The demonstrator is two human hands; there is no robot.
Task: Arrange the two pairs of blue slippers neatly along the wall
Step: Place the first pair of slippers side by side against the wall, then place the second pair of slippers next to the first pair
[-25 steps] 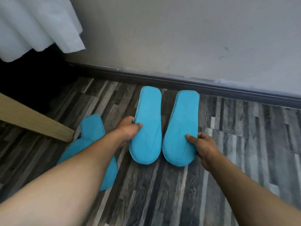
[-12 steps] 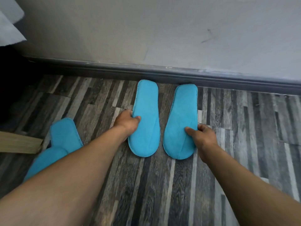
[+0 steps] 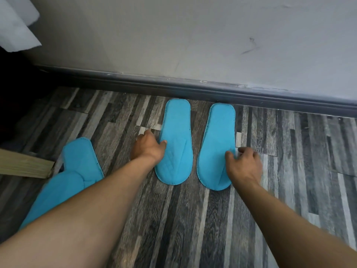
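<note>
Two blue slippers lie flat side by side, their far ends at the dark baseboard. My left hand pinches the left slipper at its left edge, thumb on top. My right hand is at the right edge of the right slipper; its thumb touches the edge and its fingers are spread. The second pair lies further left and away from the wall: one slipper overlaps the other, which my left forearm partly hides.
The floor is grey striped wood-look planks. A light grey wall rises behind the baseboard. A pale wooden board end juts in from the left beside the second pair. White cloth hangs at the top left.
Both slippers have slid away from me to the baseboard and lie a little further apart. My right hand has loosened from its slipper's edge and spread its fingers.
</note>
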